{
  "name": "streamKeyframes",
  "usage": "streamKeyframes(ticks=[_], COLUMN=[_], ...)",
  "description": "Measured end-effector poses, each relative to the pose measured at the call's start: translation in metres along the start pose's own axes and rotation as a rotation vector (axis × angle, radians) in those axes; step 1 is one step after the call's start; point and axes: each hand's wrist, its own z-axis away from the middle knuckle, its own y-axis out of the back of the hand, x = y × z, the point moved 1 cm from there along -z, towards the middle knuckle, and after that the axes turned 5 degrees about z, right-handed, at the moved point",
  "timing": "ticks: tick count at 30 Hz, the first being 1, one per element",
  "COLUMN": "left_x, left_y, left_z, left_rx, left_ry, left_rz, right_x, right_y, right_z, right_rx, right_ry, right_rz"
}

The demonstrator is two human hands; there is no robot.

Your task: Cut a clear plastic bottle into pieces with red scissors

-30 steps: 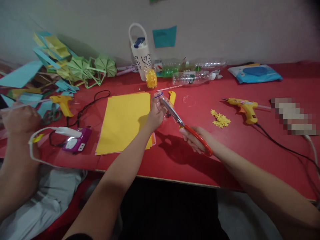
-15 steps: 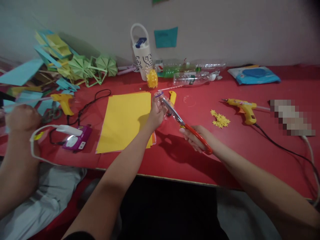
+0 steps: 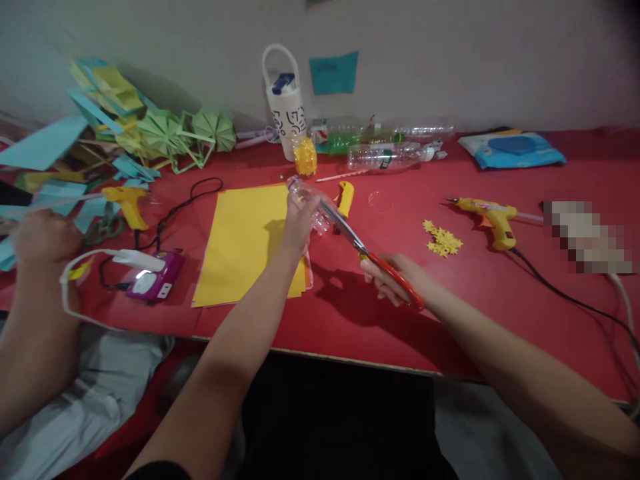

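My left hand point(image 3: 299, 220) is closed round a clear plastic bottle point(image 3: 321, 222), whose purple-ringed neck points up and left. My right hand point(image 3: 390, 277) grips a pair of scissors point(image 3: 357, 243) by the red handles. The silver blades reach up and left to the bottle's side; whether they cut into it I cannot tell. Beneath my left wrist lies a stack of yellow paper point(image 3: 250, 240). A yellow utility knife point(image 3: 345, 199) rests just behind the blades, partly hidden.
Yellow stars point(image 3: 443, 240) and a glue gun point(image 3: 485, 217) lie right. Plastic bottles point(image 3: 385, 157), a white tumbler point(image 3: 287, 120) and a wipes pack point(image 3: 515, 148) line the wall. At left are a purple power strip point(image 3: 155, 275), another glue gun point(image 3: 125, 203) and another person's hand point(image 3: 47, 237).
My left hand has shifted left and turned the bottle, so its neck now tilts left and more of its body shows. The scissors in my right hand have barely moved.
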Motion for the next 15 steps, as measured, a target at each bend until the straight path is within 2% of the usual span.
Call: streamKeyframes(ticks=[2,5,11,15], left_x=[0.004,0.007,0.015,0.016], left_y=[0.006,0.009,0.001,-0.002], left_z=[-0.003,-0.003,0.006,0.008], left_rx=[0.017,-0.028,-0.112,-0.059], left_ry=[0.034,0.111,0.18,0.239], left_rz=[0.071,0.148,0.251,0.264], right_x=[0.0,0.002,0.005,0.006], right_y=[0.002,0.006,0.009,0.007], right_z=[-0.001,-0.005,-0.009,-0.01], right_rx=[0.056,0.124,0.136,0.124], right_ry=[0.0,-0.024,-0.047,-0.072], right_rz=[-0.01,-0.007,0.046,0.105])
